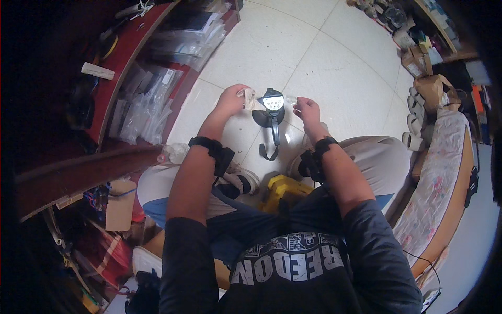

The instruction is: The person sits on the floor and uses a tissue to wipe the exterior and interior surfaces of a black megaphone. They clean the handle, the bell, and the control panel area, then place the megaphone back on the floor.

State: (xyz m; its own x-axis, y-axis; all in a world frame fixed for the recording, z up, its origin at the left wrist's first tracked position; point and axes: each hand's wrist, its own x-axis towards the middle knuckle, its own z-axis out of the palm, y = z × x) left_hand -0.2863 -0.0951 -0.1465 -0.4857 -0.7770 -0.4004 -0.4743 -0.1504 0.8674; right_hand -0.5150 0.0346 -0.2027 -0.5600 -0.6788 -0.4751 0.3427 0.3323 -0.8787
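Observation:
A black hand lamp (273,103) with a round white face of several small lights stands on the tiled floor ahead of me. Its black handle and a loose wrist strap (268,152) point toward me. At the lamp's left side, my left hand (231,100) has its fingers closed on a crumpled off-white cloth (250,99), which reaches the lamp's edge. To the right, my right hand (307,111) is pinched around something small, pale and see-through beside the lamp; its kind is too unclear to name. Black bands circle both my wrists.
Between my feet sits a yellow object (282,189). A dark red shelf (120,78) with clear plastic bags (144,104) runs along the left. White shoes (414,118), a cardboard box (418,60) and a plastic-wrapped long carton (436,172) line the right.

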